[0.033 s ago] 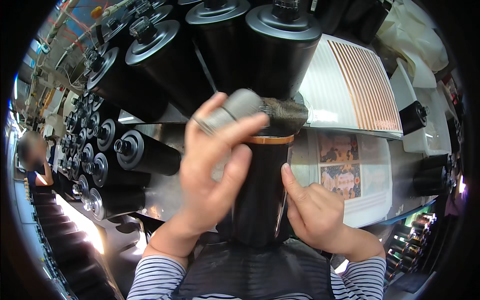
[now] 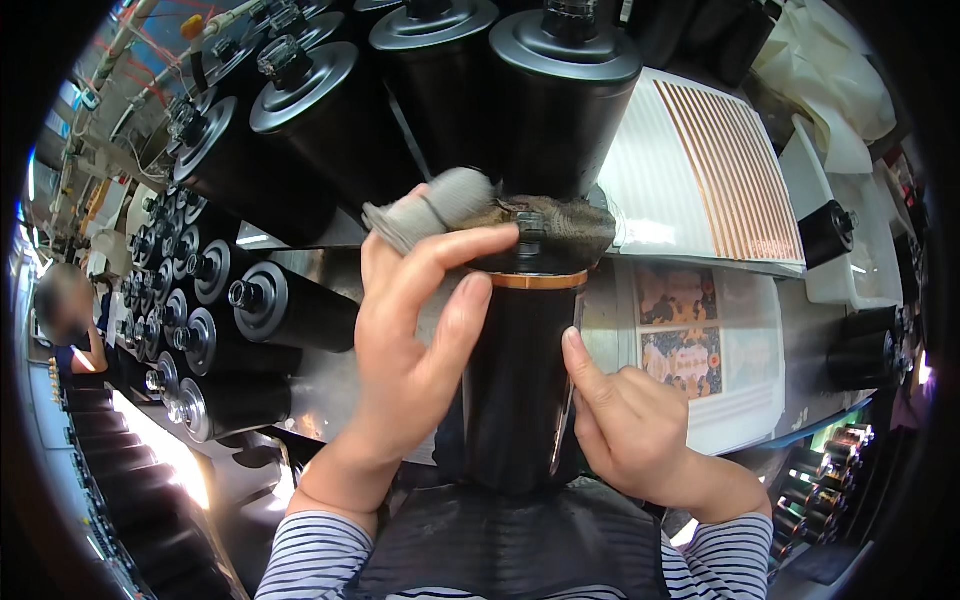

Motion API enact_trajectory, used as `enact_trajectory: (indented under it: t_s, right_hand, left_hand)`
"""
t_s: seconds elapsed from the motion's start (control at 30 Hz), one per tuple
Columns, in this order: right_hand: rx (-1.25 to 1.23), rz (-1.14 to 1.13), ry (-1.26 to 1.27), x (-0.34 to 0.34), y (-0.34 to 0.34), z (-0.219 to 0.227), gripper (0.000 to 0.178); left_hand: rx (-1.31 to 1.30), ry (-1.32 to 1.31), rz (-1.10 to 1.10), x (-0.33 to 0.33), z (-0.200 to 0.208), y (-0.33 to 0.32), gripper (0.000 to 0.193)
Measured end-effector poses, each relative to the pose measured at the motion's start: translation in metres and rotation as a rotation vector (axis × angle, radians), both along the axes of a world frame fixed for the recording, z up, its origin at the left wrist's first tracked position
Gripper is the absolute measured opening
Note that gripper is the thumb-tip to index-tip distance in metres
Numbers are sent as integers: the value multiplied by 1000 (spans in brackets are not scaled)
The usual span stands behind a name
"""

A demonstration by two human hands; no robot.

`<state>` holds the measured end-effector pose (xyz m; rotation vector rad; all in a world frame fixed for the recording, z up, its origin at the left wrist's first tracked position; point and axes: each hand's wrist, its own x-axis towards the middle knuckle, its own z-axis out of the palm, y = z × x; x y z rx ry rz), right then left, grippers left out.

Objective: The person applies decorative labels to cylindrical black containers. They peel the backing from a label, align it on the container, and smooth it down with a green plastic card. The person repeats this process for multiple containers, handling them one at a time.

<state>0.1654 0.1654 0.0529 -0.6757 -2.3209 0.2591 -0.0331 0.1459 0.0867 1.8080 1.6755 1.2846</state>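
Note:
A glossy black bottle [image 2: 515, 380] with a copper-coloured ring round its far end lies in front of me, its base towards my apron. Its clear neck rests at a dark, brown-grey fuzzy support [image 2: 575, 228]. My left hand [image 2: 400, 320] holds a grey cloth pad [image 2: 455, 197], tied with a dark band, between its fingers. The index finger reaches to the bottle neck, and the thumb is beside the copper ring. At the bottle's right side, my right hand [image 2: 630, 420] presses a fingertip to it, the other fingers curled; their inner side is hidden.
Large black bottles [image 2: 455, 110] stand just beyond, with many more [image 2: 235, 330] at left. To the right are a white sheet with copper stripes [image 2: 725, 170], printed sheets [image 2: 680, 350] and a white bin [image 2: 880, 270]. A person [image 2: 70, 320] sits far left.
My left hand has shifted slightly left with the cloth pad, its index fingertip moving back a little over the bottle neck. My right hand and the bottle stay in place.

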Motion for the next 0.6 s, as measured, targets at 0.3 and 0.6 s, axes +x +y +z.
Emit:
enact_trajectory:
  t_s: [0.3, 0.6]
  right_hand:
    - [10, -17, -21, -4, -5, 5, 54]
    - [-1217, -331, 797, 44, 64, 4, 26]
  left_hand:
    - [-72, -313, -15, 3, -12, 12, 11]
    - [112, -307, -14, 6, -19, -21, 43]
